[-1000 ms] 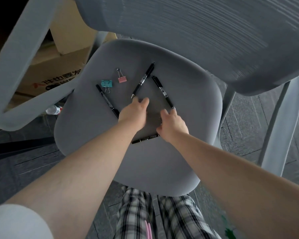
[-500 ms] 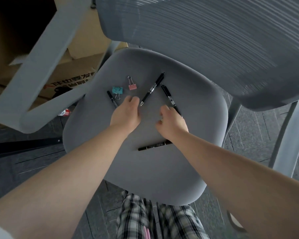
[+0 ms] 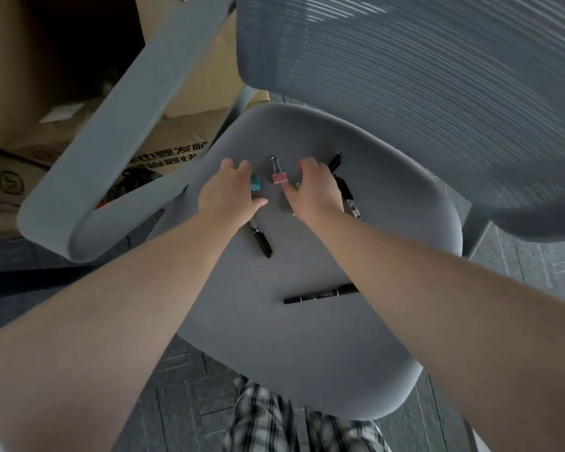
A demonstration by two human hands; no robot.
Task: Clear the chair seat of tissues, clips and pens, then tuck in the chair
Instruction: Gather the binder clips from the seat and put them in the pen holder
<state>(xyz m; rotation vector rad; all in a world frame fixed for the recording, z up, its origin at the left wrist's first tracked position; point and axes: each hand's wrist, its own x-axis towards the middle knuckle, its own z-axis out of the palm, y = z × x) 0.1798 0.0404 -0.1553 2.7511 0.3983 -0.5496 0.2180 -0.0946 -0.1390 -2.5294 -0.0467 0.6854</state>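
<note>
Head cam: both hands on the chair seat (image 3: 388,223), left hand (image 3: 229,194) w/ fingers curled over teal clip (image 3: 255,183), right hand (image 3: 310,190) half-curled beside pink clip (image 3: 280,177), can't tell if either is holding anything.

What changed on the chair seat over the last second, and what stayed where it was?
Both hands moved up the seat from the middle pens to the clips: the left hand now covers the teal clip, the right hand is beside the pink clip. Nothing is clearly lifted. The pens, including the marker, stayed put.
</note>
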